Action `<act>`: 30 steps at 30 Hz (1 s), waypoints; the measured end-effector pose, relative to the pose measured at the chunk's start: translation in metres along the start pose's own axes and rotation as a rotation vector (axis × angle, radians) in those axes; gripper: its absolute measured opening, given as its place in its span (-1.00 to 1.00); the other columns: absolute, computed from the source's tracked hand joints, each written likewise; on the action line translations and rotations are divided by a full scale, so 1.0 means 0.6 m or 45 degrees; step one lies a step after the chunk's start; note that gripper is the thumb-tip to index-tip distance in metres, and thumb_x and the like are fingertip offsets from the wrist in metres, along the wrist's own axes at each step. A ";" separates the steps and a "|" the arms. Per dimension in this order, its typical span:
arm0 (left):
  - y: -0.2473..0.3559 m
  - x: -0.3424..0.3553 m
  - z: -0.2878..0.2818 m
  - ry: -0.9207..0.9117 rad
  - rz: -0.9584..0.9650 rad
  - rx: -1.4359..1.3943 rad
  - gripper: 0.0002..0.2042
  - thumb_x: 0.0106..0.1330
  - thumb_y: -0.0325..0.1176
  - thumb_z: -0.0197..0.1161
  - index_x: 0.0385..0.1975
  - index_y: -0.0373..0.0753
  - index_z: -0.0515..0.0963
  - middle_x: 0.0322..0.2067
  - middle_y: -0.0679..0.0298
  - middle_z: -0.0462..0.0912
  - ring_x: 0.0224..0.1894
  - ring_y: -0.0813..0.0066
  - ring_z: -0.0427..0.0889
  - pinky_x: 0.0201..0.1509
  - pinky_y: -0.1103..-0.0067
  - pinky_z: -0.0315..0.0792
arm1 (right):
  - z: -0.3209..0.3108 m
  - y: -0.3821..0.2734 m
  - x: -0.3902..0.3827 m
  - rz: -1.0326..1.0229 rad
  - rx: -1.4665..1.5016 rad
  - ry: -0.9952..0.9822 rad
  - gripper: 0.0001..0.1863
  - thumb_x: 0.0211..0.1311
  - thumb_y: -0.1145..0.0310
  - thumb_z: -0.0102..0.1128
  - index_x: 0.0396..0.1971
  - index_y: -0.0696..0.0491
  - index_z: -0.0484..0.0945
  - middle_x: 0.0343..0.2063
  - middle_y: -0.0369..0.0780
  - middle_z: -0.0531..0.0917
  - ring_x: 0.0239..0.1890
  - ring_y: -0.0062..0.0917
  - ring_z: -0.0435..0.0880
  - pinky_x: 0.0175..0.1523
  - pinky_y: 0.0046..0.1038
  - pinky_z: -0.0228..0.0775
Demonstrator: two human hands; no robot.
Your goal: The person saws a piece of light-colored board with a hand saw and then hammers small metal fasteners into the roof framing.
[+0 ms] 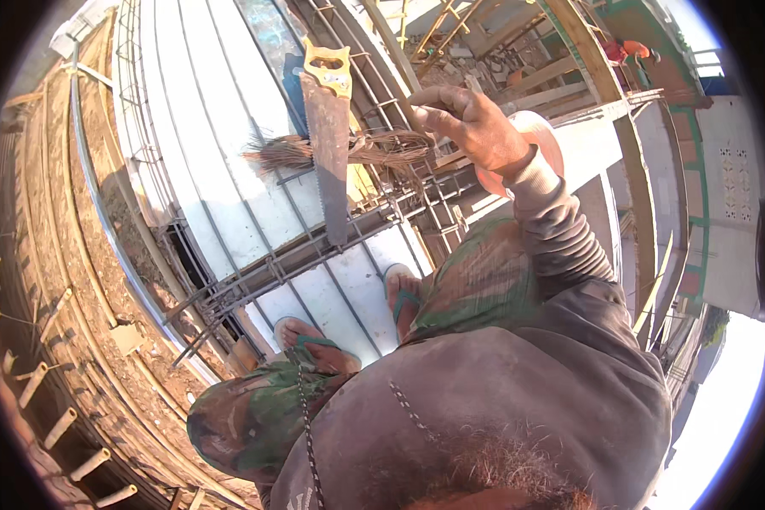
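My right hand [474,127] is raised at the upper middle, its index finger and thumb stretched to the left with a gap between them. Nothing shows in its grasp. To its left lies a handsaw [327,144] with a yellow wooden handle and a rusty blade, its handle pointing away from me. Under the blade is a bundle of thin rusty tie wire [382,150], spread across the reinforcing bars. A round pale pink object [531,140] sits just behind my right wrist, partly hidden by it. My left hand is out of the picture.
My sandalled feet stand on white panels [319,302] crossed by steel bars. A rebar beam cage [263,276] runs across in front. Bamboo poles [85,221] line the lower ground at left. Timber framing [629,153] rises at right, with a person in red [625,53] beyond.
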State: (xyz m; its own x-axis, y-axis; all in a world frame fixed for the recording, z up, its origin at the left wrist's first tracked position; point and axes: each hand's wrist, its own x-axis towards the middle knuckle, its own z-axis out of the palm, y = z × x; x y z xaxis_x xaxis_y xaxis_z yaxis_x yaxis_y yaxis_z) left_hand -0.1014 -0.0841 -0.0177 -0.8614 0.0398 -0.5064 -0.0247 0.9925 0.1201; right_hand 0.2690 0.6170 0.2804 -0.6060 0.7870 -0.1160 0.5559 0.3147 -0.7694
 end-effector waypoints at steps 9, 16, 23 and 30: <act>0.370 0.190 -0.353 -0.081 0.717 -0.363 -0.38 0.44 0.18 0.26 0.01 -0.40 0.63 -0.23 0.12 0.74 -0.21 0.27 0.70 -0.13 0.31 0.54 | -0.030 0.103 -0.231 0.317 0.243 0.014 -0.52 0.47 0.03 0.21 -0.04 0.21 0.69 -0.24 -0.12 0.76 -0.11 -0.36 0.72 0.07 -0.33 0.51; 0.639 0.073 -0.353 -0.344 1.027 -0.550 -0.49 0.53 -0.03 0.25 0.15 -0.43 0.56 -0.06 0.17 0.66 0.05 0.40 0.62 0.19 0.48 0.45 | 0.010 0.209 -0.319 0.624 0.745 0.214 -0.51 0.46 0.01 0.22 -0.16 0.24 0.69 -0.35 -0.17 0.74 -0.23 -0.50 0.67 0.00 -0.39 0.50; 0.618 0.020 -0.298 -0.606 1.050 0.014 -0.55 0.51 -0.20 0.27 0.16 -0.49 0.53 -0.11 0.18 0.66 -0.10 0.53 0.58 -0.03 0.54 0.50 | 0.032 0.426 -0.470 0.148 -0.066 -0.052 -0.78 0.43 0.34 0.20 -0.16 0.19 0.68 -0.38 -0.10 0.70 -0.30 -0.37 0.73 -0.17 -0.28 0.59; 0.587 0.060 -0.269 -0.699 0.866 -0.206 -0.58 0.46 -0.09 0.31 0.05 -0.35 0.60 -0.29 0.31 0.65 -0.33 0.65 0.57 -0.36 0.62 0.39 | -0.041 0.600 -0.494 1.253 1.191 1.096 -0.75 0.43 0.24 0.19 -0.12 0.11 0.62 -0.33 -0.23 0.67 -0.34 -0.39 0.69 -0.17 -0.29 0.60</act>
State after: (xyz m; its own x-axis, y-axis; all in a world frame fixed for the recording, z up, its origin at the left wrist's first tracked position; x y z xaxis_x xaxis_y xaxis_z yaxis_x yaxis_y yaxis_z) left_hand -0.2233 0.2484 0.1443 -0.3519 0.7059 -0.6147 0.2961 0.7069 0.6423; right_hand 0.6629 0.5102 0.0532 0.4237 0.6292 -0.6516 -0.2047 -0.6342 -0.7455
